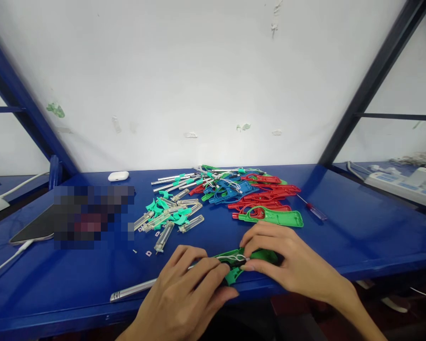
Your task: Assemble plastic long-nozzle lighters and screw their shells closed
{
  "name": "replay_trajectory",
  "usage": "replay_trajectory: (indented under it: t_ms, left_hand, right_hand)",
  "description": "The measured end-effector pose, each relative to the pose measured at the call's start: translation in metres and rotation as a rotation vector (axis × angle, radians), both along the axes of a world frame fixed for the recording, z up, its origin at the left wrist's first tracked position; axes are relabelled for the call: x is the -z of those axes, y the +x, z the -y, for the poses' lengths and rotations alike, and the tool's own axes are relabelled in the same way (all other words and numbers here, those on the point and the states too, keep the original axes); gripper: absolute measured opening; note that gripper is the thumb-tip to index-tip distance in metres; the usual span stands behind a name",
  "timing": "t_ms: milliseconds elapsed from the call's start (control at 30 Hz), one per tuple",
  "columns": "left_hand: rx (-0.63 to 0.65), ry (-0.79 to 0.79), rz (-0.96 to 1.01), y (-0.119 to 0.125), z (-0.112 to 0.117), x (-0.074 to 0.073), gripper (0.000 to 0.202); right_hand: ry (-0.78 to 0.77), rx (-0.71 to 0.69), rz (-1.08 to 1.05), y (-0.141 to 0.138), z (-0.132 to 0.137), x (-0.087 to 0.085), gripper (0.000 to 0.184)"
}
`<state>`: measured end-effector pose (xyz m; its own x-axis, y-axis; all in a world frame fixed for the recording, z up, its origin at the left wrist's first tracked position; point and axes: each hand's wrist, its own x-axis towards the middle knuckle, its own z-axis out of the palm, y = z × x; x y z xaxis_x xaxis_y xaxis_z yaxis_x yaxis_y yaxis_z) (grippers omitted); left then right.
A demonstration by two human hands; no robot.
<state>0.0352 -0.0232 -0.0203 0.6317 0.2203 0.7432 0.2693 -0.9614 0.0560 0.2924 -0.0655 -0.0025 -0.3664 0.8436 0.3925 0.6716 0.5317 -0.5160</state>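
My left hand (181, 293) is closed around a green plastic lighter shell (268, 256) at the table's front edge. A silver metal tube (133, 290) sticks out leftward from under that hand. Thumb and fingers of my right hand (287, 253) pinch the shell near a thin white wire (239, 257) and a black part (237, 264) inside it. My fingers hide much of the shell. Just beyond my right hand lies another green shell (280, 217), open side up.
Red shells (266, 195), blue shells (237, 189) and silver tubes (173, 177) are heaped behind. Clear fuel tanks (164, 237) with green triggers (181, 217) lie left. A screwdriver (315, 211) lies right, a white earbud case (118, 176) and a phone (39, 225) left.
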Motion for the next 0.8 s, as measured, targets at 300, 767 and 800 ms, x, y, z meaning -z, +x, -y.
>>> replay_trajectory:
  t_ms: [300,767,800]
  left_hand:
    - [0.022,-0.088,0.025,-0.0001,-0.0025,0.0042,0.018]
    - [-0.019,-0.11,0.069,0.002,-0.0029,0.0049,0.014]
    - [-0.024,-0.106,0.07,0.0022,-0.0027,0.0047,0.013]
  right_hand:
    - [0.004,-0.006,-0.002,-0.0002,0.0004,0.0002,0.013]
    - [0.139,-0.054,-0.095,-0.0037,0.001,0.0004,0.01]
    - [0.148,-0.055,-0.096,-0.0043,0.0008,0.0004,0.01]
